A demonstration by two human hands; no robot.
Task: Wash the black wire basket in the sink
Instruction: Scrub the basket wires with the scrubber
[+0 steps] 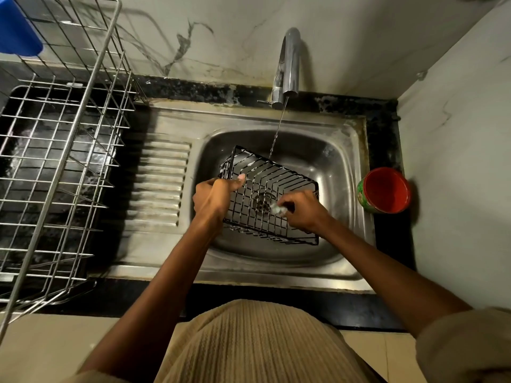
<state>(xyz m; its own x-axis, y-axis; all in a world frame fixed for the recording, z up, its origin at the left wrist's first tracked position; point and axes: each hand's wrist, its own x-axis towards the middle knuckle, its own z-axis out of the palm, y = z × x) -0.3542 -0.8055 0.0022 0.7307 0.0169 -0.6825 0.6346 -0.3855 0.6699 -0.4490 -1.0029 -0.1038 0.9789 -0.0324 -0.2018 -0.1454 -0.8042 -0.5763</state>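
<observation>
Gripping the black wire basket (269, 194) at its left edge, the left hand (214, 197) tilts it over the sink (343, 150); right hand (302, 210) fingers pinch a small soapy scrubber (276, 208) against the wires. Tap (287, 64) water runs.

The tilted black wire basket (272, 193) fills most of the steel sink basin (336, 158), leaving bare room along its right wall, while the curved chrome tap (287, 64) overhangs the back rim.
</observation>
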